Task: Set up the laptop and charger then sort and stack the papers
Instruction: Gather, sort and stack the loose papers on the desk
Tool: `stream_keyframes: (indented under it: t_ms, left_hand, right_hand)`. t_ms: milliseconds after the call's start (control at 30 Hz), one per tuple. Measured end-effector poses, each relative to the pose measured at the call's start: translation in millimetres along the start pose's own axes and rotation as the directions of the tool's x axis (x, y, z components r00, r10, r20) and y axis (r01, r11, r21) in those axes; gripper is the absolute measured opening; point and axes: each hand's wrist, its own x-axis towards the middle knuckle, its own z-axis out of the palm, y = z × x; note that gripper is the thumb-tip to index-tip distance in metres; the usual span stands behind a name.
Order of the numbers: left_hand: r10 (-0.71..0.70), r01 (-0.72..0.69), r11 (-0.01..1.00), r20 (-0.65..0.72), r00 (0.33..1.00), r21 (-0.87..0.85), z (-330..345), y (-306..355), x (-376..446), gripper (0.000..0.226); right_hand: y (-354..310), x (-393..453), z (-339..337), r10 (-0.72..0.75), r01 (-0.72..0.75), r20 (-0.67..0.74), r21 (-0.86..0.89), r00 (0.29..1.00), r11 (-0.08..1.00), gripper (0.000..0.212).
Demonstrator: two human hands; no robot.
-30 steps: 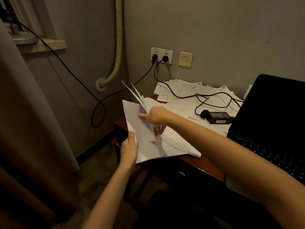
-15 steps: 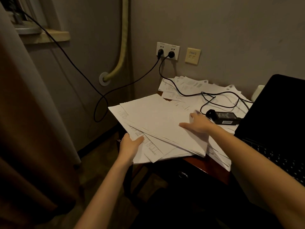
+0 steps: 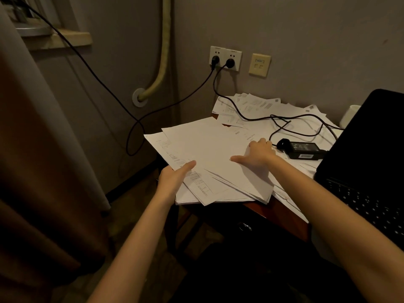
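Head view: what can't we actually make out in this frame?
- Laptop: cut off by the right edge; screen is dark, so on or off is unclear.
- Left hand grip: fingers under the paper stack, hidden by the sheets.
- Print on the papers: too small to read.
- Charger brick label: too small; where its cable ends is hidden behind the laptop.
- White object behind the laptop: mostly hidden.

Matt white paper sheets, glossy reddish wood desk
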Motion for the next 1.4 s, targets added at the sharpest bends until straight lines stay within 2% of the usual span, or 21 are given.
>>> stream_keyframes:
  t_ms: [267,333,467,567,667,733,800,900,1033,1133,1200,1233,1333,1400]
  left_hand:
    - [-0.04,0.041,0.999,-0.045,0.998,0.016,-2.4,-0.8,6.9,0.025]
    - [-0.041,0.041,0.999,-0.066,0.997,0.01,-3.5,0.3,7.5,0.028]
    - [-0.021,0.023,0.999,-0.076,0.997,0.027,-13.3,-3.8,1.4,0.017]
    - [-0.057,0.058,0.998,-0.066,0.996,0.015,-30.3,-10.9,-4.7,0.013]
    - [-0.144,0.144,0.989,-0.032,0.989,0.018,-42.4,-12.9,-8.0,0.011]
    - [-0.177,0.177,0.984,0.008,0.984,-0.019,-41.6,-12.3,-5.6,0.021]
    - [-0.178,0.18,0.982,0.025,0.984,-0.061,-36.4,-9.2,-4.3,0.033]
    - [-0.145,0.147,0.987,0.034,0.989,-0.068,-27.7,-9.7,-1.6,0.044]
    - [-0.092,0.092,0.995,0.012,0.996,-0.038,-21.0,-11.4,-3.9,0.02]
    - [0.049,-0.049,0.998,0.018,0.999,0.036,-24.6,-7.6,-7.0,0.024]
    - [0.155,-0.156,0.987,0.013,0.988,0.041,-27.7,-2.3,-10.6,0.03]
    - [0.201,-0.201,0.979,0.003,0.979,0.031,-28.3,2.3,-12.6,0.03]
    - [0.349,-0.349,0.937,0.002,0.937,-0.003,-23.2,22.6,-13.6,0.031]
    - [0.448,-0.448,0.894,-0.003,0.894,0.001,-14.0,41.3,-8.9,0.031]
  right_hand:
    - [-12.9,-8.0,12.2,0.046,-0.047,0.014,0.03,0.999,0.998,0.102]
    - [-15.7,-12.4,14.1,0.037,-0.037,0.011,0.006,0.999,0.999,0.103]
    - [-26.3,-31.0,14.6,-0.003,0.004,0.014,-0.068,1.0,0.998,0.104]
    - [-30.0,-39.3,13.9,-0.03,0.029,-0.006,-0.14,1.0,0.99,0.102]
    - [-23.8,-34.9,12.5,-0.004,0.004,-0.029,-0.007,1.0,1.0,0.101]
    - [-20.1,-31.7,12.2,0.038,-0.036,-0.02,0.091,0.999,0.995,0.104]
    - [-20.9,-30.0,12.9,0.051,-0.046,-0.05,0.101,0.997,0.994,0.105]
    - [-26.1,-28.0,15.9,0.052,-0.041,-0.072,0.14,0.996,0.989,0.104]
    - [-34.9,-26.5,14.8,0.052,-0.053,0.01,0.233,0.999,0.971,0.094]
    - [-34.3,-28.3,1.1,0.019,-0.029,0.043,0.255,0.999,0.967,0.075]
    - [-27.8,-31.8,-8.6,-0.004,-0.02,0.055,0.423,0.998,0.906,0.059]
    - [-23.7,-33.6,-12.3,-0.019,-0.014,0.053,0.555,0.998,0.832,0.053]
    - [-16.0,-40.5,-27.6,-0.129,0.042,0.03,0.852,0.991,0.522,0.045]
    - [-16.4,-42.0,-40.7,-0.151,0.182,-0.138,0.924,0.979,0.336,0.034]
